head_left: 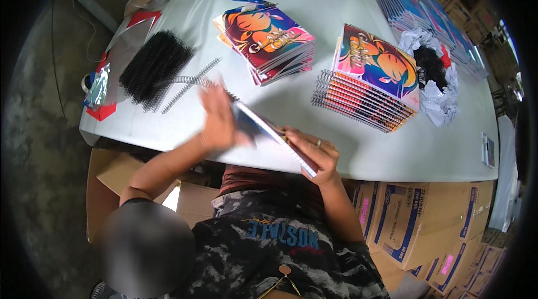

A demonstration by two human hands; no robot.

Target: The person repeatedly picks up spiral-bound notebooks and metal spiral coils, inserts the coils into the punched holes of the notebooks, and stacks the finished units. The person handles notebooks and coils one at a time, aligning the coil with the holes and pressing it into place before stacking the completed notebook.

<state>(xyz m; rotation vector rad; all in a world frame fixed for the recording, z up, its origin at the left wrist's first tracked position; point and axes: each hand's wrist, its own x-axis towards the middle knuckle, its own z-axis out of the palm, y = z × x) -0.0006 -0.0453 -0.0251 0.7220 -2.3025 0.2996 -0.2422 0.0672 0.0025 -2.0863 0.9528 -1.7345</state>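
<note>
The left hand (217, 118), near the centre of the frame, is smeared by motion; its fingers look extended and the hand open, but whether they touch the wire coil (193, 80) behind them is hard to tell. The right hand (316, 153), right of it, grips the notebook (273, 131) near its lower end, hiding part of the cover. The notebook is at the middle of the frame, above the table's (392, 159) near edge. It is seen nearly edge-on, so its cover design cannot be made out. Its long axis slants from upper left to lower right. The coil points left from the notebook's upper end, toward the dark coil pile (157, 66); where the two meet is blurred.
</note>
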